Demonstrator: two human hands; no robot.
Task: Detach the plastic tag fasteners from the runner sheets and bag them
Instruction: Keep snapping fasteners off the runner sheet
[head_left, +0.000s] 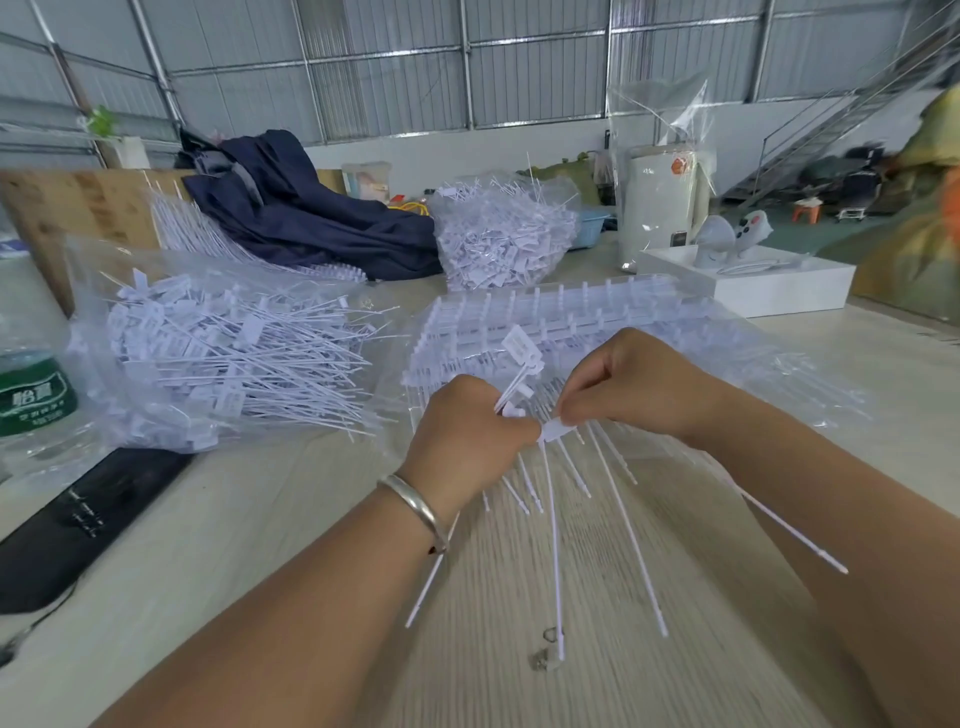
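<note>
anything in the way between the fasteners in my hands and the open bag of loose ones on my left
Nothing visible does. The left hand grips a bunch of fasteners; the right hand pinches one tag. Only bare table lies between them and the bag of loose fasteners.

The person is wearing no sleeves; both forearms are showing bare. A plain silver bangle (415, 506) is circling the wrist just behind the left hand (462, 441). The right hand (639, 384) is wearing nothing.
</note>
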